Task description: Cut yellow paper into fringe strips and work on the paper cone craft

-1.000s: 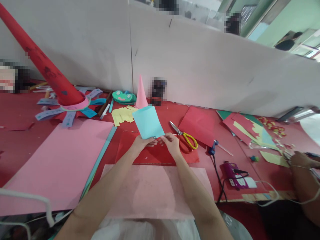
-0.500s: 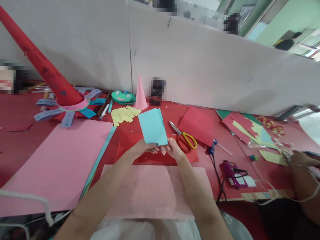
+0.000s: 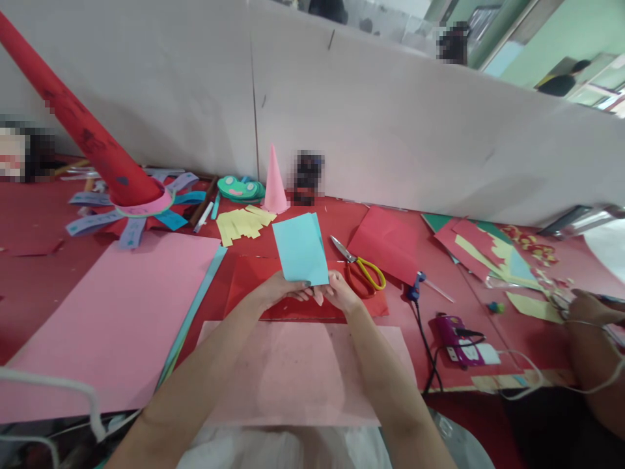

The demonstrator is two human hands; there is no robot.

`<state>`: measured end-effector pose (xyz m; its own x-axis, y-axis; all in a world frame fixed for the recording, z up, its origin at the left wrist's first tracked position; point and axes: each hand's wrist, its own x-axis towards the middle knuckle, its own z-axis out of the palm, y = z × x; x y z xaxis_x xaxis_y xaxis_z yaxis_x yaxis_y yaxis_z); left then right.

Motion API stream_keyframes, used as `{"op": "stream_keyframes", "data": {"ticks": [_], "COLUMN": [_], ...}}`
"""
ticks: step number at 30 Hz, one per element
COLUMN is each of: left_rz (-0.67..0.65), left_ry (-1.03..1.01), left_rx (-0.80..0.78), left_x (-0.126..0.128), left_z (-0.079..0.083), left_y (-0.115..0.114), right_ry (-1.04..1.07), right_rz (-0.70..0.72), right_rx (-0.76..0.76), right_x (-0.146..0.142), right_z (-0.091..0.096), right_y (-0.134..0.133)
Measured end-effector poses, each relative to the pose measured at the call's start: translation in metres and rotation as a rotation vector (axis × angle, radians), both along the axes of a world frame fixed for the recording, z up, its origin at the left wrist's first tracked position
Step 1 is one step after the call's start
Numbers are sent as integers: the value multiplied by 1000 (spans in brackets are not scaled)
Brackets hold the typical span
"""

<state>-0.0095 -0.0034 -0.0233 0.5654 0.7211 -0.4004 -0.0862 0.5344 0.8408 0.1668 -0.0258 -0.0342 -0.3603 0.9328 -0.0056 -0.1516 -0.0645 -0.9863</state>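
Light blue paper (image 3: 301,249), seemingly folded or doubled, is held up in front of me above the red table. My left hand (image 3: 287,288) pinches its lower edge, thumb on the near face. At its lower right corner, my right hand (image 3: 338,289) has its fingers closed on the same paper. Beneath the hands lies a red sheet (image 3: 244,290), and nearer to me a pale pink sheet (image 3: 303,371). Just right of the paper rest scissors (image 3: 359,262) with yellow and red handles, their blades pointing away from me.
A pink paper cone (image 3: 275,185) and cut yellow paper (image 3: 243,225) stand and lie farther back. Left are a tall red cone (image 3: 97,124) and a large pink sheet (image 3: 117,319). Right are red paper (image 3: 385,244), a purple power strip (image 3: 454,339) with cables, and another person's hand (image 3: 593,307).
The light blue paper has shifted very slightly to the right in my hands. Both hands keep their hold, and everything else looks the same.
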Motion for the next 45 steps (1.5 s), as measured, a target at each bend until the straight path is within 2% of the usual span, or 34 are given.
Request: {"op": "stream_keyframes", "data": {"ticks": [4, 8, 11, 14, 19, 45], "left_rz": [24, 93, 210, 305, 333, 271], "left_ry": [-5, 8, 17, 71, 132, 147], "left_rx": [15, 37, 64, 114, 175, 166], "left_x": [1, 4, 7, 10, 12, 10], "left_z": [-3, -3, 0, 2, 2, -5], "left_y": [0, 2, 3, 4, 3, 8], "right_ry": [-39, 35, 62, -45, -154, -88], "right_rz": [-15, -38, -189, -392, -544, -552], "right_rx": [10, 32, 56, 96, 145, 117], "right_x": [2, 2, -2, -8, -13, -13], "right_z": [-2, 1, 5, 8, 10, 10], "right_y": [1, 1, 3, 4, 3, 3]}}
